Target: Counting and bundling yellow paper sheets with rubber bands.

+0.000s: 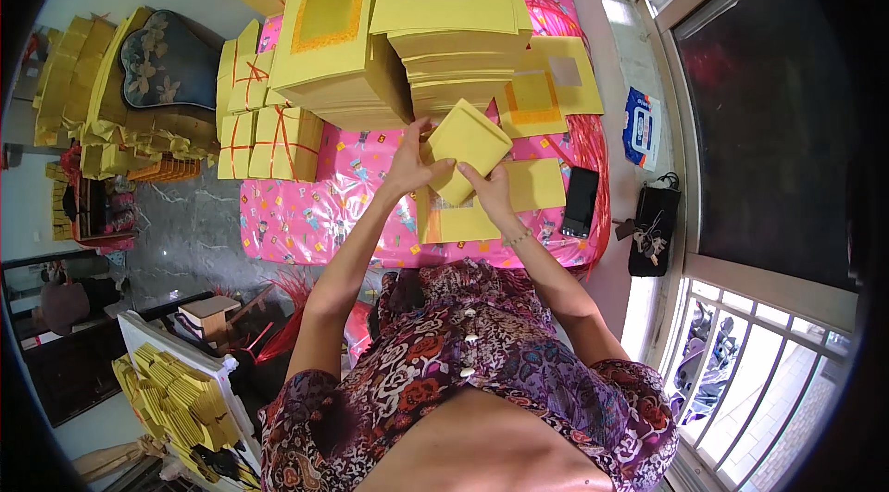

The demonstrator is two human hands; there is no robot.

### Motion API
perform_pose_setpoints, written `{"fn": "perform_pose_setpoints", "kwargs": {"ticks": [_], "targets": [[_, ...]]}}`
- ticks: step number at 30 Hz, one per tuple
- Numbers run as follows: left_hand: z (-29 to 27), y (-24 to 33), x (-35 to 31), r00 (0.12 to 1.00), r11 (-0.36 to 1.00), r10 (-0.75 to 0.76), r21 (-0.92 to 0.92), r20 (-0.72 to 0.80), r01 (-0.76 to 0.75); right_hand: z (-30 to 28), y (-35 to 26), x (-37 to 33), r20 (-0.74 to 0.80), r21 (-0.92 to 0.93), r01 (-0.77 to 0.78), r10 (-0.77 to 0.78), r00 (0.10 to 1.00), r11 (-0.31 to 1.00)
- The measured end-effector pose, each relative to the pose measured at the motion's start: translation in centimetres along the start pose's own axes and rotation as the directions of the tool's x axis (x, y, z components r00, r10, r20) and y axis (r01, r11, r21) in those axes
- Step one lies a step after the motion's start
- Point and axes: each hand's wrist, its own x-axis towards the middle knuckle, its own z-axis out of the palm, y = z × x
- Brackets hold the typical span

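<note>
Both hands are on a small, thick folded packet of yellow paper point(469, 138), tilted cornerwise above the table. My left hand point(408, 161) grips its left side, with the thumb lying across the front. My right hand point(489, 191) pinches the lower edge, thumb on top and the other fingers mostly hidden behind. Beneath the packet lies a yellow paper sheet point(463, 226) with a silver patch partly covered by my hands. Another yellow sheet point(539, 185) is spread just to the right of it.
Tall stacks of yellow paper point(319, 75) rise at the back of the pink patterned tablecloth point(356, 224). Bundles tied with red string point(284, 142) sit at the left. A black phone point(580, 200) and red plastic strands point(590, 136) lie along the right edge, near a wipes pack point(640, 128).
</note>
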Motion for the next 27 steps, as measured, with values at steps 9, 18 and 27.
{"fn": "perform_pose_setpoints", "kwargs": {"ticks": [9, 18, 27], "targets": [[2.0, -1.5, -1.9, 0.997, 0.875, 0.081, -0.479, -0.001, -0.071, -1.1, -2.4, -0.3, 0.23, -0.577, 0.453, -0.398, 0.888, 0.679], [3.7, 0.0, -3.7, 0.99, 0.856, 0.003, -0.511, -0.143, -0.076, 1.2, -0.2, -0.5, -0.017, -0.281, 0.402, -0.423, 0.906, 0.871], [3.5, -0.9, -3.6, 0.94, 0.519, -0.287, -0.795, 0.185, 0.315, -1.0, -1.1, -1.3, 0.117, -0.212, 0.227, -0.206, 0.971, 0.95]]}}
